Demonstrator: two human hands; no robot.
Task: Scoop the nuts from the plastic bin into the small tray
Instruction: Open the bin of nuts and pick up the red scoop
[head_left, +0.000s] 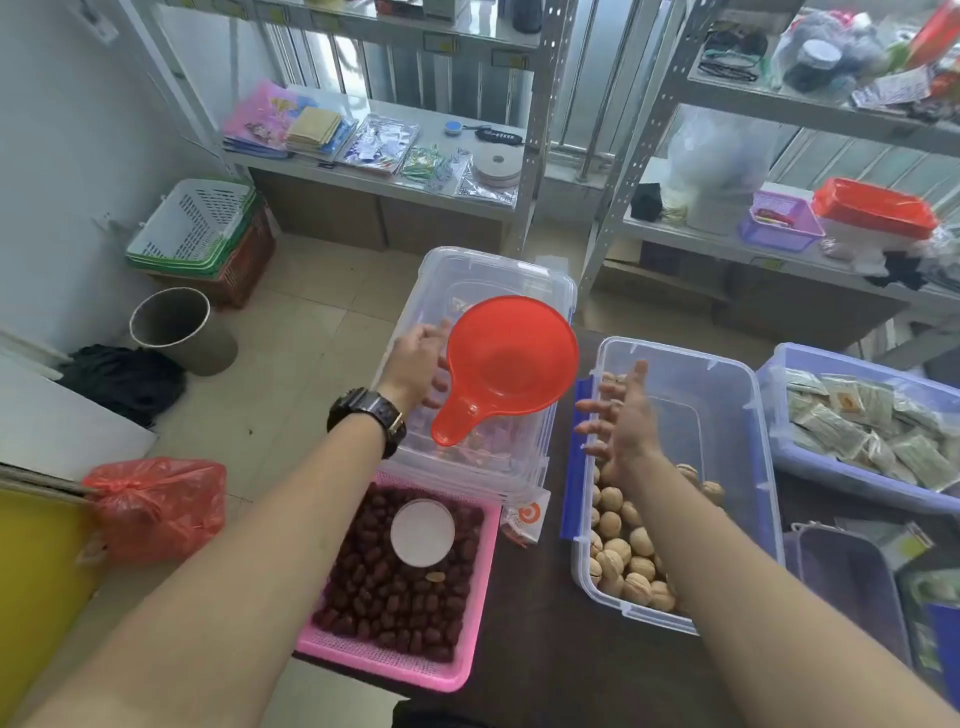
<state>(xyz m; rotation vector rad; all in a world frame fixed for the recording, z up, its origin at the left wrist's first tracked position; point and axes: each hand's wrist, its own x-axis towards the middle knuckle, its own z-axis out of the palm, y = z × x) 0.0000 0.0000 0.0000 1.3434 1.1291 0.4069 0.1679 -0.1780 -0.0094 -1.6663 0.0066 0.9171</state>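
A clear plastic bin (748, 415) with blue latches stands on the dark table at the right and holds walnuts (623, 551) in its near half. My right hand (623, 421) hovers over the bin's left side, palm turned left, fingers spread and holding nothing. A red plastic scoop (511, 358) sits between my hands, over a clear lidded box (483, 275), with its handle pointing down-left. My left hand (415, 364), with a black watch on the wrist, is at the scoop's left edge with its fingers apart and partly hidden behind it. An empty dark purple tray (841, 582) lies at the lower right.
A pink basket (467, 649) of red dates with a white round cup (422, 532) on top sits near the table's left edge. A lilac bin (779, 374) of packets stands far right. On the floor are a red bag (156, 504) and a metal bucket (176, 327). Metal shelves stand behind.
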